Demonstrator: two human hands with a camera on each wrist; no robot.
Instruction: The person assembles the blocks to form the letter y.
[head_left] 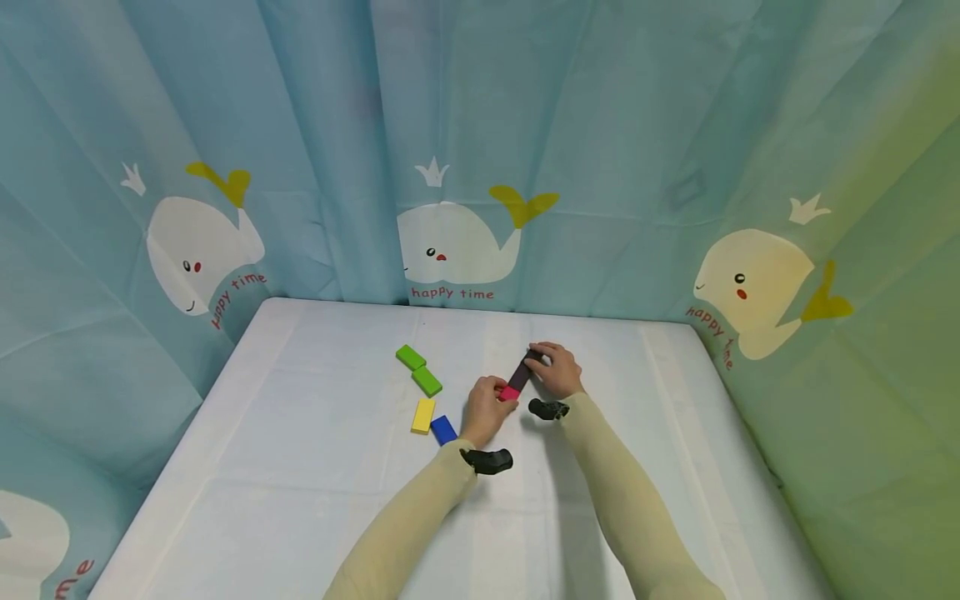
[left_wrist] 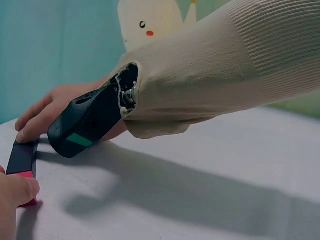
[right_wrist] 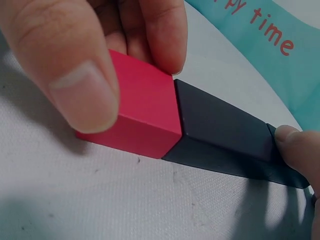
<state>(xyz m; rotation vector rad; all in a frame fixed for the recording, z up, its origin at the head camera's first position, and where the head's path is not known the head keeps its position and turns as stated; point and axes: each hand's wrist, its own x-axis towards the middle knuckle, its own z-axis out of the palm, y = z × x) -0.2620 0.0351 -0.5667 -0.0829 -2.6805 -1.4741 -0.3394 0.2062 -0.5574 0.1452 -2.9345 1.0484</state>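
Left hand [head_left: 486, 408] pinches a red block [right_wrist: 147, 102] touching black blocks [right_wrist: 217, 122] gripped by right hand [head_left: 558, 372].

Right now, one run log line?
left hand: pinches pink rectangular block | right hand: grips far black rectangular block | second black block: between them | aside: two green rectangular blocks, yellow rectangular block, blue rectangular block

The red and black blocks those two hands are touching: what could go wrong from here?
First, the left hand pinches the red block right up against the middle black block; an uneven push might knock them out of line. Second, the right hand holds the far black block, so a small twist there could open a gap. Third, the blue block lies close to the left wrist, so pulling that arm back may bump it.
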